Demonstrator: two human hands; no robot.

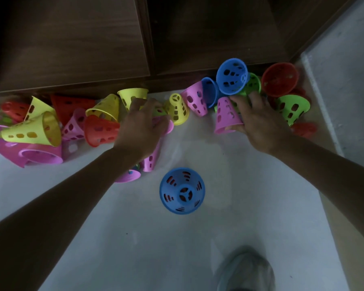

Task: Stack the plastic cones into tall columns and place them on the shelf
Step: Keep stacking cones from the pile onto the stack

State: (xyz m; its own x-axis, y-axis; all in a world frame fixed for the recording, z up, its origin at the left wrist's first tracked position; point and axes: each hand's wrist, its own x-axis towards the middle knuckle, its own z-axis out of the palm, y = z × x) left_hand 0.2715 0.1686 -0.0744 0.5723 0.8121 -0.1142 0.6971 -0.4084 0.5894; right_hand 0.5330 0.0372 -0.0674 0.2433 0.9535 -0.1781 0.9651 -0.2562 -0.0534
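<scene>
Reaching into scattered perforated plastic cones (178, 109) on the white floor (156, 238), the right hand (259, 122) clasps a light, stiff pink cone (227, 115) by its wall; the left hand (143, 127) curls over pink cones, its grip hidden.

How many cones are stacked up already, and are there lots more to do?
Just begun. One blue cone stands upright alone on the floor, with red showing through its holes, so it may already cover another. The right hand holds a pink cone; the left hand reaches into the pile. Nearly every cone remains loose beside the dark cabinet, and no tall column is visible.
</scene>
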